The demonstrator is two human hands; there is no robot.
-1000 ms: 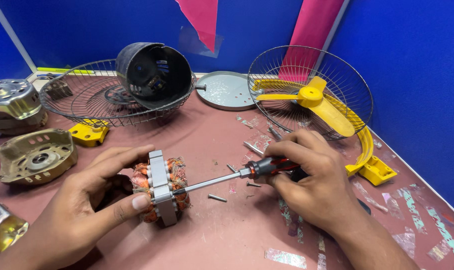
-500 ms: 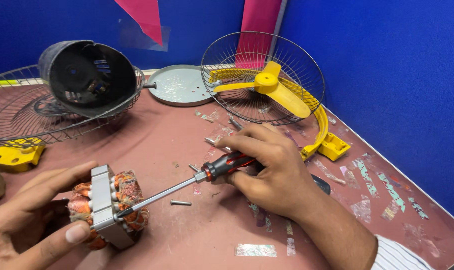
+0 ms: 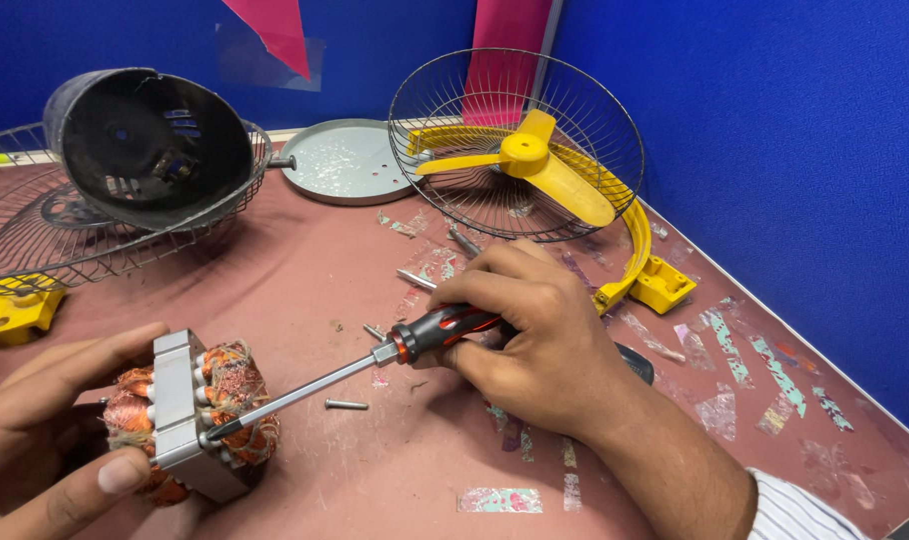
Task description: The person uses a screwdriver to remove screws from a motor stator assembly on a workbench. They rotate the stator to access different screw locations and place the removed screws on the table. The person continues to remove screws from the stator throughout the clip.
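Right hand (image 3: pixel 540 340): fingers curled tight round the red-and-black handle of a screwdriver (image 3: pixel 375 360). Shaft runs down-left; tip sits at the corner of the stator (image 3: pixel 190 415), on or in a screw hole — the contact itself is too small to make out.

Left hand (image 3: pixel 45 430): fingers half open, cradling the stator from the left; thumb pressed against its lower metal edge, forefinger lying along the top. Palm cut off by the frame edge.

Stator lies near the front left of the table (image 3: pixel 305 270), copper windings bulging both sides. Loose screw (image 3: pixel 347 405) just under the shaft. The right hand covers a dark object behind it, only its end showing.
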